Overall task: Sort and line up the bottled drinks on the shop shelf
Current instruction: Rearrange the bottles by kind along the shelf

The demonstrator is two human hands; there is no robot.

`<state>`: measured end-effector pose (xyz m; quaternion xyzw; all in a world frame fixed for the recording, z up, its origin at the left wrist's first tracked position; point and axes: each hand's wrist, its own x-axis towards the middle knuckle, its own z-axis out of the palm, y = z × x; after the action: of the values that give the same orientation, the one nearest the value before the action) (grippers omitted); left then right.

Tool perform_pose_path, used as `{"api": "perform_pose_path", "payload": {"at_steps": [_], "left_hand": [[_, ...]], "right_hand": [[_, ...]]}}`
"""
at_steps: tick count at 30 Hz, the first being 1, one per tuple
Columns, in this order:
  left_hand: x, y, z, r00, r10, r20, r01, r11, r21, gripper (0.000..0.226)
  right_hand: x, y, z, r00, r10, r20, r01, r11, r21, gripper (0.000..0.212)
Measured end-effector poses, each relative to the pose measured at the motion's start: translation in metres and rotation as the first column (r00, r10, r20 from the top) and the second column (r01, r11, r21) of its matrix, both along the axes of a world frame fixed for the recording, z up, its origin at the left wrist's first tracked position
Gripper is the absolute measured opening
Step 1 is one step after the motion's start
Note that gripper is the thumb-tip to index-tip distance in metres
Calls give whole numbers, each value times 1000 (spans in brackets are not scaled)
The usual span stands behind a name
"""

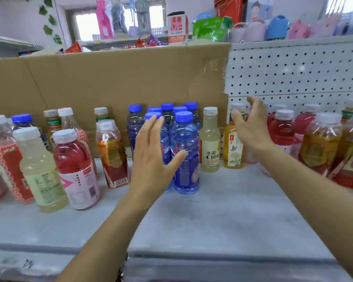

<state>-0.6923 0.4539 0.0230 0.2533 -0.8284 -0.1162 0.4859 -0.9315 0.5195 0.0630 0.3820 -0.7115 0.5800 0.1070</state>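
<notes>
Left hand (153,151) flat, fingers straight, empty, at the left of the blue-cap bottles (184,151); I can't confirm contact. Right hand (251,127) spread wide, empty, by the yellow bottle (232,148). Blue cluster stands mid-shelf (212,210) at the back edge, against cardboard (110,82). I'd press low on the bodies, not the caps, to square rows without tipping. Only legible label: "水溶 C100" on the pale bottle (210,143).
</notes>
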Motion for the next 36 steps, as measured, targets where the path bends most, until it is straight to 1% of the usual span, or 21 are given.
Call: {"api": "perform_pose_path", "payload": {"at_steps": [2,4,6,7,9,11,15,18,20,23,26,29,32,36], "left_hand": [[-12,4,18,1000,-19,20,21,996,-89,77],[-29,7,38,996,-47,75,58,985,-160,68],[-51,8,57,987,-82,140,108,977,-185,57],[-62,8,67,980,-97,171,128,976,-177,53],[-86,4,84,965,-98,242,132,983,-131,49],[-111,-1,98,936,-50,350,82,994,-77,50],[-155,-13,116,805,56,591,-114,992,62,52],[-171,-21,113,720,63,691,-197,973,117,43],[-175,-25,107,724,77,685,-204,973,106,38],[-172,-23,99,789,80,609,-161,984,78,39],[-163,-13,93,828,34,560,-93,993,77,41],[-146,4,85,857,-25,514,-35,994,107,40],[-128,25,78,878,-97,468,33,989,143,37],[-103,51,66,911,-182,371,140,981,137,36]], "right_hand": [[-22,-9,23,1000,-3,19,2,996,84,58],[-37,-16,36,998,49,28,-54,972,228,56],[-44,-18,39,989,143,32,-145,920,364,53],[-45,-18,39,983,180,27,-175,899,400,50],[-47,-18,37,979,202,20,-192,890,413,45],[-50,-14,36,978,207,6,-191,892,410,40],[-57,-5,34,967,251,-52,-212,897,387,26],[-55,5,32,958,256,-129,-189,902,388,28],[-51,13,31,946,275,-172,-188,896,402,32],[-45,29,28,919,323,-224,-211,887,411,33],[-41,52,23,904,350,-244,-243,893,379,31],[-39,79,21,901,381,-207,-296,889,350,29],[-38,109,25,906,383,-180,-310,890,335,26],[-31,150,27,909,405,-99,-365,888,282,20]]}}
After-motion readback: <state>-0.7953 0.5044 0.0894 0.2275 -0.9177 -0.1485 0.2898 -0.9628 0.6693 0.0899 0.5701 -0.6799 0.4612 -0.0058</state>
